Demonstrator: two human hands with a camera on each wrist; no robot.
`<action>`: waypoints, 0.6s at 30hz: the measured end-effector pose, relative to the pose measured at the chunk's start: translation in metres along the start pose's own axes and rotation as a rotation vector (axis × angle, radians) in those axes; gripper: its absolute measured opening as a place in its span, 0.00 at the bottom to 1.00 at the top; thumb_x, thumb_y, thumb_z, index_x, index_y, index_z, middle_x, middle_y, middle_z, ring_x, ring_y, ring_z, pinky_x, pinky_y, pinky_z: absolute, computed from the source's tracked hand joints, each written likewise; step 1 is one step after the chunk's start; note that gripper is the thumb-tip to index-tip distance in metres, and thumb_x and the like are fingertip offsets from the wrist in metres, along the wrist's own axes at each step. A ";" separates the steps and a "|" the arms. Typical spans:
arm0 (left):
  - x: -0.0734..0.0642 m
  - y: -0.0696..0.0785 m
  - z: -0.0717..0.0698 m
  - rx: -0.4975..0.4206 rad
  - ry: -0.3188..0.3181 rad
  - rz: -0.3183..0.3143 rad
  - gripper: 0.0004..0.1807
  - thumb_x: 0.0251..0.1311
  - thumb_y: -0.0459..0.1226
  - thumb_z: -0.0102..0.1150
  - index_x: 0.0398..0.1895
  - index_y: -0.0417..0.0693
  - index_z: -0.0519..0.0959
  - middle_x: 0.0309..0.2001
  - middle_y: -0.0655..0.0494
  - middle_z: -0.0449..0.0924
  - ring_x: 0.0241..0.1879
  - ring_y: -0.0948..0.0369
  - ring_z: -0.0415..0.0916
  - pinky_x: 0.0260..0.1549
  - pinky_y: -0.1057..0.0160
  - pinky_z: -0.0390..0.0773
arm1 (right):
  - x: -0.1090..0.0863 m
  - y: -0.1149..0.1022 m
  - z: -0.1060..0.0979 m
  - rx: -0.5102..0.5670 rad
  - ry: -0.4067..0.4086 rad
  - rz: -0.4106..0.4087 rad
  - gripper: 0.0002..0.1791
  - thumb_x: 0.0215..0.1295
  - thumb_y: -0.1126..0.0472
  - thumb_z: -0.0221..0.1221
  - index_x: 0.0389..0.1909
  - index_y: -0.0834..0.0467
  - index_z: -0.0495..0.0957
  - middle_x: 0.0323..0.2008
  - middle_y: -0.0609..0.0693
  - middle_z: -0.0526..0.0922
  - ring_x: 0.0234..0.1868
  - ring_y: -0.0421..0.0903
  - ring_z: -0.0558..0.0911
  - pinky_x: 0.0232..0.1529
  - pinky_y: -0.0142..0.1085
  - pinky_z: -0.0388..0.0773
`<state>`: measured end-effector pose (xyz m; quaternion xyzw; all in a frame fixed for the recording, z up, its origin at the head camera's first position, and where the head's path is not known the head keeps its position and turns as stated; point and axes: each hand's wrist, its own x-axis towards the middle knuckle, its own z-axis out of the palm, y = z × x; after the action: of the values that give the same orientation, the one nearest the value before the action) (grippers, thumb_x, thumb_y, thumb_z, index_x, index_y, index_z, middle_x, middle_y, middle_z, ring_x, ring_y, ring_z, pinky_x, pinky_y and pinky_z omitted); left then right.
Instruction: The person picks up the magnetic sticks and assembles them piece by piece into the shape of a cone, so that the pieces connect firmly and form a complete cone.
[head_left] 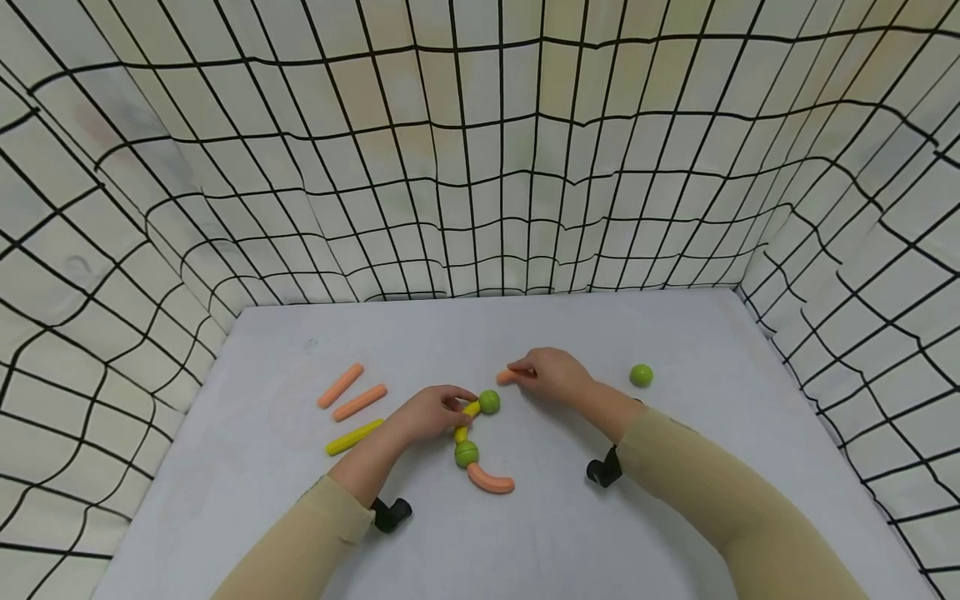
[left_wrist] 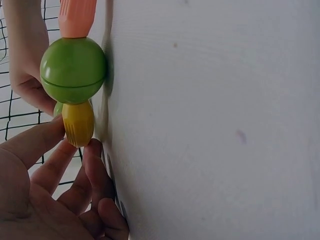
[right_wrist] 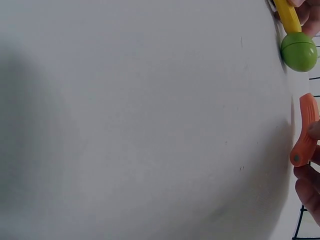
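Observation:
A yellow curved stick (head_left: 461, 434) is pinched between the thumb and fingers of my left hand (head_left: 433, 412). Green balls touch it at both ends: one far ball (head_left: 489, 402) and one near ball (head_left: 466, 453). From the near ball an orange curved stick (head_left: 491, 481) bends off to the right. My right hand (head_left: 557, 375) pinches a second orange curved stick (right_wrist: 308, 107), whose lower end shows a small grey dot in the right wrist view. A small gap separates that stick from the far green ball. Part of the yellow stick is hidden behind my left fingers.
Left of my left hand lie two straight orange sticks (head_left: 341, 386) (head_left: 360, 402) and a straight yellow stick (head_left: 354, 437). A loose green ball (head_left: 641, 375) sits right of my right hand. Black netting (head_left: 480, 175) over white walls bounds the white table (head_left: 540, 542).

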<state>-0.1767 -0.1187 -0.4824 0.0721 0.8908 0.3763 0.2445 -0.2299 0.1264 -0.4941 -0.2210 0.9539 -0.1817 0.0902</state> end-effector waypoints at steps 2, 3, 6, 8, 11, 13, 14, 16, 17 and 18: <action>0.000 0.000 0.000 0.000 -0.002 -0.002 0.20 0.62 0.39 0.66 0.57 0.55 0.81 0.44 0.54 0.78 0.39 0.58 0.72 0.38 0.60 0.72 | -0.004 -0.001 -0.001 0.007 -0.007 0.014 0.17 0.70 0.51 0.61 0.57 0.49 0.83 0.48 0.46 0.85 0.48 0.44 0.82 0.50 0.41 0.77; 0.000 0.000 0.000 0.000 -0.002 -0.002 0.20 0.62 0.39 0.66 0.57 0.55 0.81 0.44 0.54 0.78 0.39 0.58 0.72 0.38 0.60 0.72 | -0.005 -0.001 -0.001 0.014 -0.011 0.024 0.17 0.69 0.51 0.61 0.57 0.49 0.83 0.48 0.46 0.85 0.46 0.43 0.81 0.48 0.41 0.77; 0.000 0.000 0.000 -0.002 -0.003 -0.005 0.20 0.62 0.39 0.66 0.58 0.55 0.81 0.44 0.54 0.78 0.39 0.58 0.72 0.38 0.60 0.72 | -0.009 -0.003 -0.001 0.034 -0.023 0.041 0.17 0.69 0.51 0.62 0.57 0.48 0.83 0.48 0.45 0.85 0.40 0.41 0.79 0.44 0.39 0.76; 0.001 0.000 0.000 0.000 -0.002 -0.007 0.20 0.62 0.40 0.66 0.58 0.55 0.81 0.44 0.54 0.78 0.39 0.58 0.72 0.38 0.60 0.72 | -0.012 -0.003 0.000 0.050 -0.033 0.048 0.17 0.69 0.51 0.62 0.56 0.49 0.83 0.48 0.44 0.85 0.37 0.40 0.77 0.42 0.38 0.75; 0.001 -0.001 0.000 0.005 -0.001 -0.006 0.20 0.62 0.40 0.66 0.58 0.55 0.81 0.44 0.54 0.78 0.39 0.58 0.72 0.38 0.60 0.72 | -0.015 -0.005 0.002 0.072 -0.047 0.057 0.16 0.68 0.52 0.62 0.55 0.49 0.84 0.48 0.44 0.85 0.37 0.40 0.76 0.42 0.38 0.75; 0.001 -0.002 0.001 0.008 0.001 -0.009 0.20 0.62 0.40 0.66 0.58 0.56 0.81 0.44 0.54 0.78 0.39 0.58 0.72 0.38 0.60 0.72 | -0.016 -0.006 0.004 0.076 -0.052 0.063 0.16 0.68 0.52 0.62 0.55 0.49 0.84 0.48 0.43 0.85 0.39 0.40 0.78 0.44 0.38 0.76; 0.001 -0.003 0.001 0.010 0.001 -0.009 0.20 0.62 0.40 0.66 0.58 0.55 0.81 0.44 0.54 0.78 0.39 0.58 0.72 0.38 0.60 0.72 | -0.017 -0.006 0.005 0.076 -0.053 0.066 0.16 0.68 0.52 0.62 0.55 0.48 0.84 0.48 0.43 0.85 0.40 0.40 0.78 0.45 0.39 0.77; 0.002 -0.003 0.001 0.011 0.001 -0.012 0.20 0.62 0.40 0.66 0.58 0.56 0.81 0.45 0.54 0.78 0.39 0.57 0.72 0.38 0.60 0.72 | -0.019 -0.007 0.006 0.076 -0.051 0.075 0.16 0.68 0.52 0.62 0.55 0.48 0.84 0.48 0.43 0.85 0.41 0.40 0.78 0.46 0.39 0.77; 0.002 -0.003 0.001 0.009 0.003 -0.015 0.20 0.62 0.40 0.66 0.58 0.56 0.81 0.45 0.54 0.78 0.39 0.57 0.72 0.38 0.60 0.73 | -0.019 -0.008 0.006 0.075 -0.049 0.080 0.16 0.68 0.52 0.63 0.55 0.48 0.84 0.47 0.43 0.85 0.40 0.40 0.78 0.46 0.39 0.77; 0.002 -0.003 0.001 0.012 0.003 -0.014 0.20 0.62 0.40 0.66 0.58 0.56 0.81 0.45 0.53 0.78 0.39 0.57 0.72 0.38 0.60 0.73 | -0.020 -0.008 0.006 0.079 -0.047 0.085 0.16 0.68 0.52 0.63 0.55 0.48 0.84 0.47 0.43 0.85 0.40 0.40 0.78 0.46 0.39 0.77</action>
<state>-0.1779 -0.1190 -0.4861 0.0666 0.8938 0.3693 0.2456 -0.2075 0.1266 -0.4948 -0.1807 0.9521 -0.2101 0.1288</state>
